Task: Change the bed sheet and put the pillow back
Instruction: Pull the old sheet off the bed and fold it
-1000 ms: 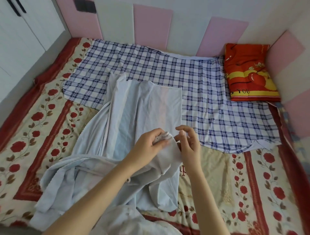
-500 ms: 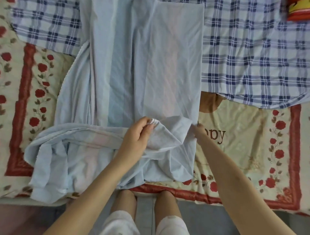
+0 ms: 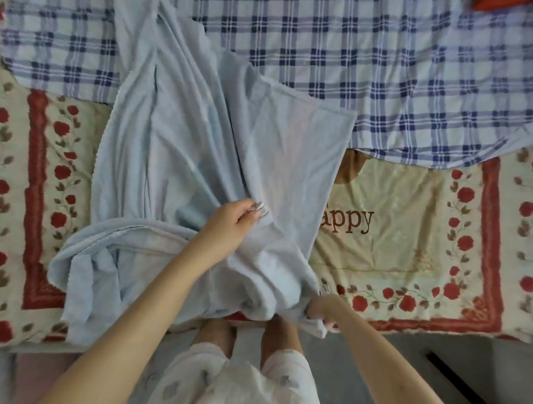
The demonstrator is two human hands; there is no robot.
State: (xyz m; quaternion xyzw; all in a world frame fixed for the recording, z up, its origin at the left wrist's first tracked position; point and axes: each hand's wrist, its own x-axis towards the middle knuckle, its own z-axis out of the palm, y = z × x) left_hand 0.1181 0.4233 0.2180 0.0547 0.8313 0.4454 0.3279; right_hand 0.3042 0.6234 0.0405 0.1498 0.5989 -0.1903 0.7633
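Pinching a fold of the pale blue sheet near its middle, the left grip curls its fingers on the cloth. The right grip clutches the sheet's near corner at the bed's edge. The sheet lies rumpled across the floral cover, its far end overlapping the checked sheet. A corner of the orange pillow shows at top right.
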